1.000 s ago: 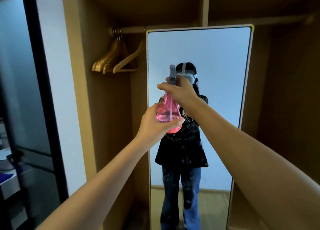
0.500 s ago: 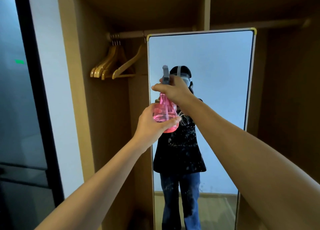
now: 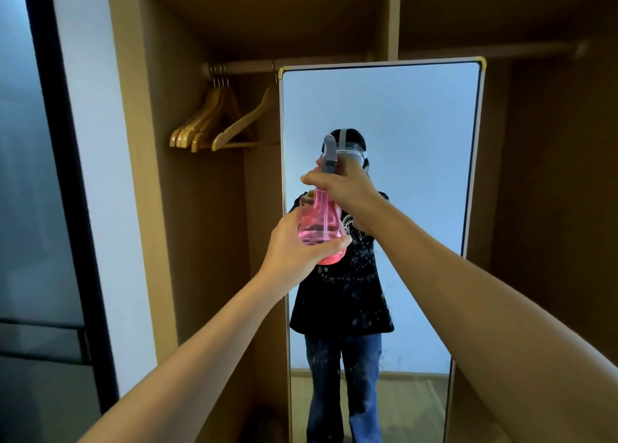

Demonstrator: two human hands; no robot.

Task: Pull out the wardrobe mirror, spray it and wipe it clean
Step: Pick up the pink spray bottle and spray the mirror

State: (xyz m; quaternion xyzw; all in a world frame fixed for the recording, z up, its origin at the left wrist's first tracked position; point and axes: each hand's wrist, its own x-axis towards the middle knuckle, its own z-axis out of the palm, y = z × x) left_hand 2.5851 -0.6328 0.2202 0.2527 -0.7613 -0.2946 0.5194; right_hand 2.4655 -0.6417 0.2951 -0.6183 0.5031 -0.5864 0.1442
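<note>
The tall wardrobe mirror (image 3: 411,115) stands pulled out in front of me, with fine droplets speckling its middle and lower glass. I hold a pink spray bottle (image 3: 320,223) with a grey spray head up before the mirror's left half. My left hand (image 3: 296,247) cups the bottle's round base from below. Round its neck, just under the grey head, my right hand (image 3: 341,187) grips it. The nozzle points at the glass. The mirror reflects a person in a dark top and jeans.
Several wooden hangers (image 3: 214,125) hang on a rail (image 3: 240,66) in the open wardrobe bay left of the mirror. A dark-framed glass door (image 3: 30,175) stands at the far left. Dark wardrobe space lies right of the mirror.
The view has tilted so the mirror and wardrobe sit lower in frame. Both hands keep the same hold on the bottle, which has shifted slightly left against the mirror.
</note>
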